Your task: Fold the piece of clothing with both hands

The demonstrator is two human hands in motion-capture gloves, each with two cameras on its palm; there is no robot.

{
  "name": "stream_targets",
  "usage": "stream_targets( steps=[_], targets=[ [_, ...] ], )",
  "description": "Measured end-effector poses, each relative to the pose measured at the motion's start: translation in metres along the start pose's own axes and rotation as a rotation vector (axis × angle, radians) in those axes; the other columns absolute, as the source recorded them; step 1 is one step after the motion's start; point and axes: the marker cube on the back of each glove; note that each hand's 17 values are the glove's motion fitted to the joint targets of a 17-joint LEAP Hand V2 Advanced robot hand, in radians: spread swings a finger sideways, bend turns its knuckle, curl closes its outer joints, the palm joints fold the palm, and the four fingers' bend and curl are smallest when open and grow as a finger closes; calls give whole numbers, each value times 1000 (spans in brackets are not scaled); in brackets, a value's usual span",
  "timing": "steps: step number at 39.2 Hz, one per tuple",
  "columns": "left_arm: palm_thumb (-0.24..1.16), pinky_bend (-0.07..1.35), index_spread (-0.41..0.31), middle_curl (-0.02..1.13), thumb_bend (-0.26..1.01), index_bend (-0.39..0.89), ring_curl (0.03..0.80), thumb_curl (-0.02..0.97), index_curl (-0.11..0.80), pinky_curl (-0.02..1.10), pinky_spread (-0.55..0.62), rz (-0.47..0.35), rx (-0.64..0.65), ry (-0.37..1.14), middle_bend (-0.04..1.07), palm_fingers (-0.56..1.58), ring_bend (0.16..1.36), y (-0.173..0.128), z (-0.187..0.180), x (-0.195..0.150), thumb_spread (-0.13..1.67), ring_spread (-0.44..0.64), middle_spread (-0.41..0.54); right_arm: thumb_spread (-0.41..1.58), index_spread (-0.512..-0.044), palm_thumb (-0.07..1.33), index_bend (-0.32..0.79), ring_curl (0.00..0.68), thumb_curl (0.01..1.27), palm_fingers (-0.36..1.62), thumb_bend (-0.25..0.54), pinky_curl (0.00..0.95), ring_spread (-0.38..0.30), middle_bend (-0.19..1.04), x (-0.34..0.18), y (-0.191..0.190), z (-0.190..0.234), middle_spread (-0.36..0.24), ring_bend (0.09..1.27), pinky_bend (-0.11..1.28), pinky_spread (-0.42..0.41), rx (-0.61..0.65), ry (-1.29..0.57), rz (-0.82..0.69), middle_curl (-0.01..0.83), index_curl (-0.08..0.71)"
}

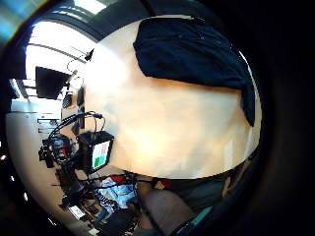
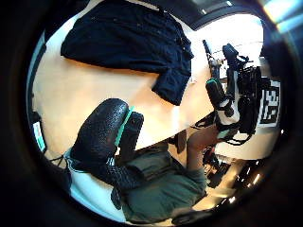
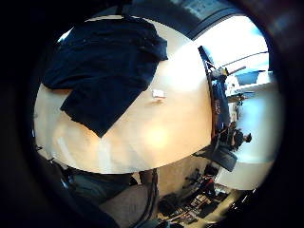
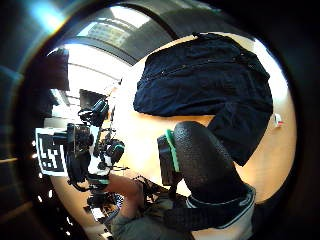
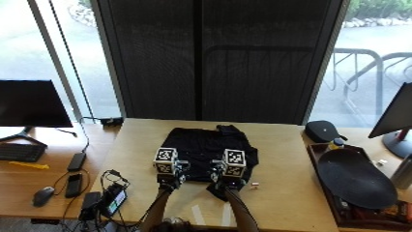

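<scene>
Two forearms are reaching up from the near edge of the pale wooden table [image 5: 289,203], and both gloved hands are hovering over the near hem of the dark navy garment [image 5: 209,152], one single piece of clothing lying spread on the tabletop. Left hand [image 5: 169,181] and right hand [image 5: 227,184] are sitting side by side, a little apart, and neither palm view is showing cloth pinched or gripped, so both look to be empty; how far the fingers are curled I cannot tell from above. In the palm views a black thumb [image 2: 102,135] of the left hand and another [image 4: 207,157] of the right are sticking out over bare wood, with the garment lying just beyond them. That is the relation to watch: the clothing is stretching away from the person, its long axis looking to run from near edge to far edge, with one flap trailing toward the right hand, which seems slightly nearer the cloth. One small white tag-like scrap [image 5: 255,184] is resting on the table just beside the right hand. Folding is not yet under way.
</scene>
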Motion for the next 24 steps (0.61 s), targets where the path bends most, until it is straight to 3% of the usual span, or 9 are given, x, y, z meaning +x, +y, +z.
stream_targets(
  steps=[4,9,24],
  targets=[
    [222,223,-67,120,117,187,128,80,98,57,231,10,-3,-4,238,393,436,4,-6,3,624,153,25,669,-246,298,196,64,88,238,186,146,76,159,4,-5,3,7,224,454,174,39,24,20,60,103],
    [235,224,-85,176,98,180,171,119,151,87,312,15,-6,-10,226,370,456,8,-10,6,830,198,32,910,-309,315,188,99,126,211,179,195,100,165,5,-5,-1,9,233,476,220,66,26,24,95,158],
    [258,225,-102,267,22,166,221,201,248,140,414,14,-32,-18,197,337,472,13,-13,6,1052,246,39,1183,-366,333,179,155,205,169,112,262,131,167,3,-4,-2,11,244,494,264,52,30,-2,166,248]
  ],
)
